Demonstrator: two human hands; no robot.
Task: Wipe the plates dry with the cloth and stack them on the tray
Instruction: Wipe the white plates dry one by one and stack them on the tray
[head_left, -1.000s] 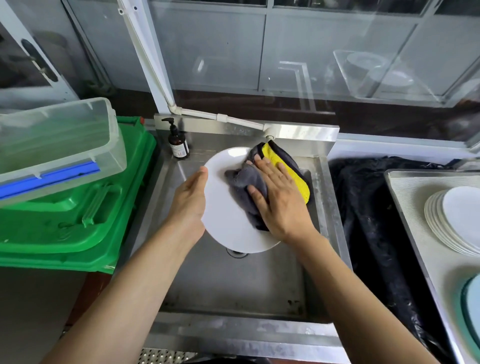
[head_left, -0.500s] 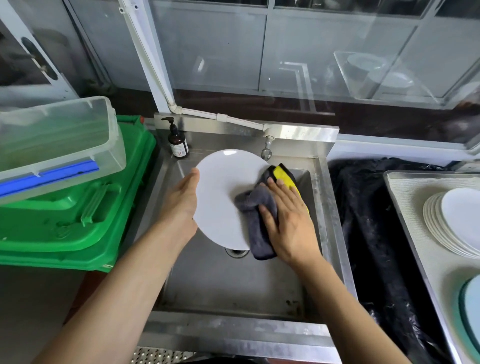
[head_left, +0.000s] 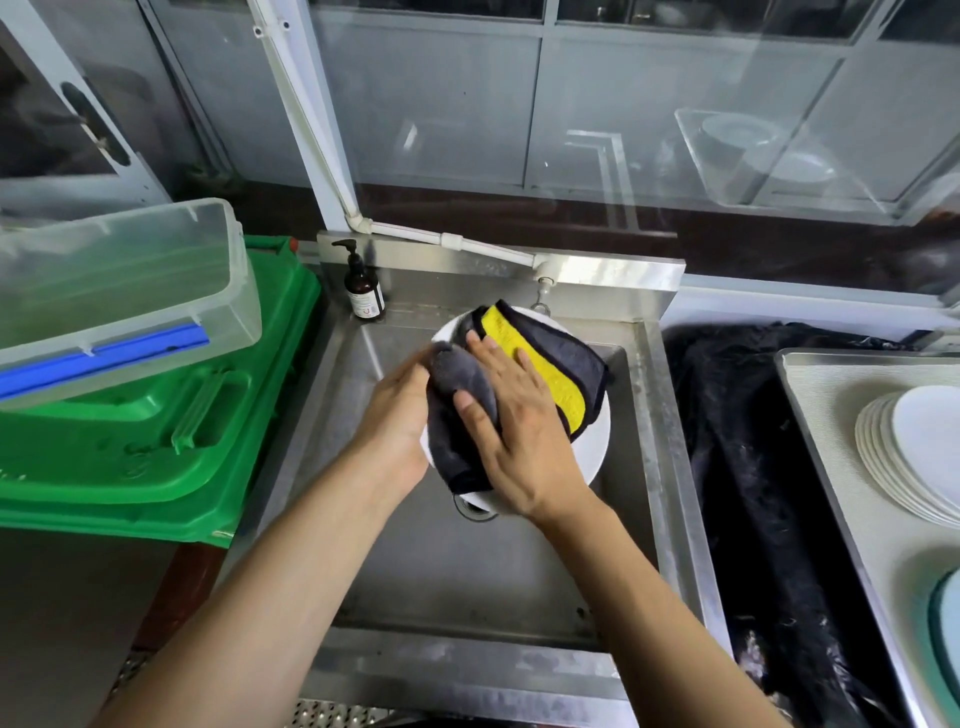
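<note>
Over the steel sink (head_left: 519, 587) I hold a white plate (head_left: 589, 444) tilted up. My left hand (head_left: 397, 421) grips its left rim. My right hand (head_left: 511, 431) lies flat with spread fingers on a grey and yellow cloth (head_left: 550, 374), pressing it against the plate's face. The cloth covers most of the plate, leaving only its right and lower edges showing. A stack of white plates (head_left: 914, 457) sits on the metal tray (head_left: 821, 415) at the right.
A brown pump bottle (head_left: 363, 288) stands at the sink's back left corner. Green crates (head_left: 156, 415) with a clear plastic box (head_left: 114, 291) on top fill the left side. Black plastic sheeting (head_left: 737, 467) lies between sink and tray. A teal plate's edge (head_left: 948, 644) shows bottom right.
My right hand has swept the cloth up and left across the plate, from its lower right edge to its centre. The cloth has spread open, showing more yellow.
</note>
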